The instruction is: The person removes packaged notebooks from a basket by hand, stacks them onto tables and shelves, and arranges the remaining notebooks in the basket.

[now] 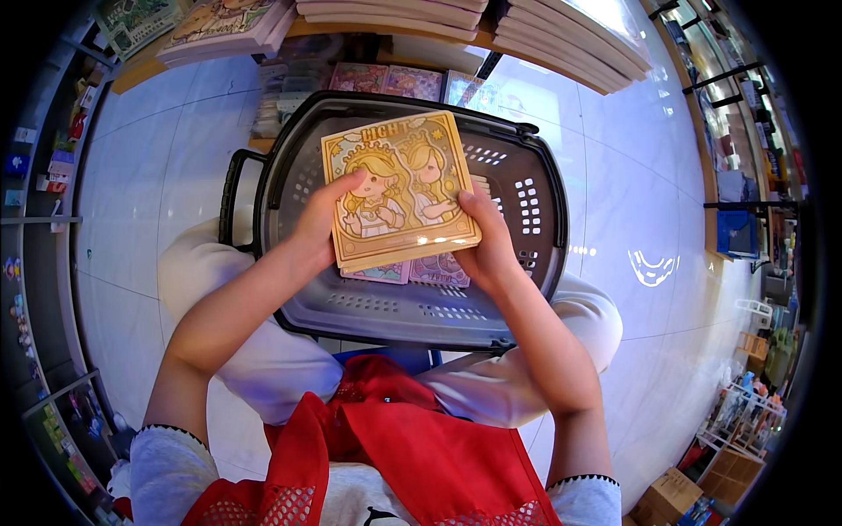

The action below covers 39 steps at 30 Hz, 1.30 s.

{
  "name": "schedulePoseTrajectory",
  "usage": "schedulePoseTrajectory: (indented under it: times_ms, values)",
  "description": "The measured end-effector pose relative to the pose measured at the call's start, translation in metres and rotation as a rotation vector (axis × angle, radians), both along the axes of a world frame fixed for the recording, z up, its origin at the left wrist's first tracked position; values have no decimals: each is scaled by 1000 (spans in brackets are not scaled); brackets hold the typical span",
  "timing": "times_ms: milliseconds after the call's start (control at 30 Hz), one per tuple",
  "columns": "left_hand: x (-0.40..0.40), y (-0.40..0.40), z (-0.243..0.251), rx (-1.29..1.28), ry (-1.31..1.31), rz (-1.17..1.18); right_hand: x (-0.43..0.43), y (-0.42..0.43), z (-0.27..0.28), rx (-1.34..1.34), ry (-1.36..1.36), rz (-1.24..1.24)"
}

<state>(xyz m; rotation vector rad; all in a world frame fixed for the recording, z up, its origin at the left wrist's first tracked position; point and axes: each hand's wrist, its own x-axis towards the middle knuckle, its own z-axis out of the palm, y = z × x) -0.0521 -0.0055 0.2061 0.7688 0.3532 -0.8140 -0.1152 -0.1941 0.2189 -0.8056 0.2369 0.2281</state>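
Both my hands hold a stack of yellow illustrated notebooks or booklets [402, 197], its top cover showing two crowned cartoon figures and some lettering. My left hand [325, 214] grips the left edge, thumb on the cover. At the right edge, my right hand [485, 230] has its thumb on top and its fingers beneath. Under the stack is a dark plastic shopping basket [421, 335] with perforated walls. Pink and purple illustrated booklets [439, 269] lie inside it, partly covered by the yellow stack.
The basket's black handle [237, 197] sticks out at the left. Ahead, a wooden shelf [395, 29] carries piled books, with more illustrated covers [414, 82] beneath. Stocked shelves line both sides. A cardboard box [671, 496] stands at the lower right on the tiled floor [631, 177].
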Motion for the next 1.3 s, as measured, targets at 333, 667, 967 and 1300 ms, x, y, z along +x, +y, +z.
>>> schedulePoseTrajectory:
  times_ms: [333,667,967,1300]
  values:
    - [-20,-5,5,184,-157,-226,-15,-9,-14,20,128,-105]
    - [-13,-1,-2,403,-717,-194,-5,-9,-8,-246,188,6]
    - [-15,1,7,601,-965,-332,4,-19,-24,-161,167,-180]
    - [1,20,31,22,-772,-501,-1,-5,-17,213,275,-76]
